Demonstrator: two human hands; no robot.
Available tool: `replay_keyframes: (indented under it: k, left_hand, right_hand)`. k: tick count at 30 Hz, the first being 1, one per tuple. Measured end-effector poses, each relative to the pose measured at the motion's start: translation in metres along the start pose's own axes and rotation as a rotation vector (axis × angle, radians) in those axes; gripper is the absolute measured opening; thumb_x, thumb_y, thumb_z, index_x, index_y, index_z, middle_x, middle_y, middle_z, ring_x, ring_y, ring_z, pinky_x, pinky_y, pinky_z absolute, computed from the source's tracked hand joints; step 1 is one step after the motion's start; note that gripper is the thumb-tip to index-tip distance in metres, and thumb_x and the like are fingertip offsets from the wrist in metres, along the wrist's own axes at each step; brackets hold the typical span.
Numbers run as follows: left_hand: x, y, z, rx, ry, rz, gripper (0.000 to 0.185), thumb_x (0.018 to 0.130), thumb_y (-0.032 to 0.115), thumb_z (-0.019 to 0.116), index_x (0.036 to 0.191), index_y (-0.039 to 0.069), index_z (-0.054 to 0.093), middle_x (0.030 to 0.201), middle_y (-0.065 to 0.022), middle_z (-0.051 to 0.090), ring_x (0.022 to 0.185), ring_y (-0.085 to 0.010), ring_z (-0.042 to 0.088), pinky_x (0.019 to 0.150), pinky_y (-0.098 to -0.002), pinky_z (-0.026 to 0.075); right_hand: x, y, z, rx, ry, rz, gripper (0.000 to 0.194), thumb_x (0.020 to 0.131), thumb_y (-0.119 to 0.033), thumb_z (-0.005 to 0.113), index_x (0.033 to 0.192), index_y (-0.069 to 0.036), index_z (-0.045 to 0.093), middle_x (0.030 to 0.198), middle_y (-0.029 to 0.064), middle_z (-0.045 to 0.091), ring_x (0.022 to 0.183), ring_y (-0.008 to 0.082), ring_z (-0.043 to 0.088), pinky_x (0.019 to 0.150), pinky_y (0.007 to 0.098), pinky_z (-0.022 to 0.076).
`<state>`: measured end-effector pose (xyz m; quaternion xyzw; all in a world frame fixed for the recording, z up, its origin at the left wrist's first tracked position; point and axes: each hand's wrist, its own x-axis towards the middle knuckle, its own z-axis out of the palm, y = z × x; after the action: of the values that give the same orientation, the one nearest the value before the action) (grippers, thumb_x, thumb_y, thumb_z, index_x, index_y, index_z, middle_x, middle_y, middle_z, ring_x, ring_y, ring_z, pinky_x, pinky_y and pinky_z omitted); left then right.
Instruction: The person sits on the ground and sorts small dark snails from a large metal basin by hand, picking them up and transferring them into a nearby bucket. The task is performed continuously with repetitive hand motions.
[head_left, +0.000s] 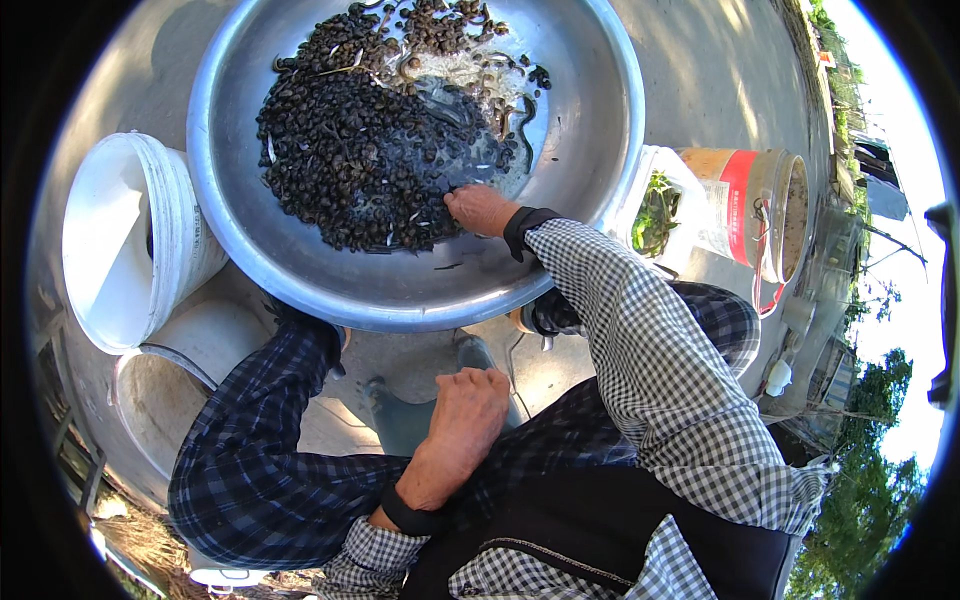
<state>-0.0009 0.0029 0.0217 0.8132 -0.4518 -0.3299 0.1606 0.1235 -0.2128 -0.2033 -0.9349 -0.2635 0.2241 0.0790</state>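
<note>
A wide metal basin (577, 161) stands in front of me, holding a dark heap of small snails (337, 165) in shallow foamy water. Slender eel-like fish lie among them, one (529, 131) curved along the heap's right edge. My right hand (480, 210) reaches over the near right rim, its fingertips at the heap's near right edge; whether they pinch anything is hidden. My left hand (466, 409) rests near my lap, away from the basin, its fingers curled in and nothing visible in it.
White plastic buckets (169, 225) (217, 337) lie or lean left of the basin. On the right are a white container (686, 195) with green leaves (656, 214) inside and a bucket with a red band (739, 202). My knees flank the basin's near side.
</note>
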Motion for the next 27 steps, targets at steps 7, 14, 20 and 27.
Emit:
replay_keyframes:
  k: [7, 14, 20, 27]
  left_hand:
    - [0.003, -0.002, 0.002, -0.032, -0.037, 0.017, 0.035, 0.072, 0.012, 0.060, 0.103, -0.003, 0.054, 0.089, -0.0199, 0.060, 0.076, -0.0265, 0.061, 0.067, -0.0421, 0.046]
    - [0.001, 0.000, 0.006, 0.083, 0.016, 0.003, 0.033, 0.073, 0.014, 0.058, 0.102, -0.001, 0.051, 0.081, -0.0117, 0.057, 0.075, -0.0248, 0.059, 0.064, -0.0371, 0.044]
    - [-0.002, 0.004, 0.002, 0.076, 0.020, 0.007, 0.032, 0.073, 0.014, 0.058, 0.101, -0.001, 0.051, 0.081, -0.0120, 0.057, 0.074, -0.0245, 0.060, 0.064, -0.0369, 0.044]
    - [-0.005, 0.003, 0.007, 0.140, 0.097, 0.016, 0.024, 0.074, 0.012, 0.055, 0.096, 0.001, 0.052, 0.077, -0.0100, 0.059, 0.072, -0.0238, 0.061, 0.061, -0.0369, 0.044]
  right_hand:
    - [0.004, -0.001, 0.008, -0.104, -0.056, -0.137, 0.012, 0.078, -0.012, 0.051, 0.077, -0.001, 0.057, 0.068, 0.0116, 0.062, 0.067, 0.0272, 0.064, 0.056, 0.0386, 0.0502]
    - [0.008, -0.002, 0.003, -0.106, -0.146, -0.143, 0.016, 0.078, -0.014, 0.053, 0.074, -0.005, 0.066, 0.074, 0.0116, 0.065, 0.070, 0.0287, 0.065, 0.061, 0.0395, 0.0514]
    - [0.007, 0.003, -0.017, 0.069, -0.294, 0.074, 0.021, 0.077, -0.016, 0.052, 0.082, -0.003, 0.068, 0.086, 0.0170, 0.066, 0.081, 0.0324, 0.064, 0.070, 0.0413, 0.0514]
    - [0.009, 0.014, -0.049, 0.173, -0.266, 0.332, 0.022, 0.074, -0.016, 0.052, 0.084, -0.001, 0.066, 0.091, 0.0211, 0.064, 0.089, 0.0365, 0.061, 0.076, 0.0441, 0.0490]
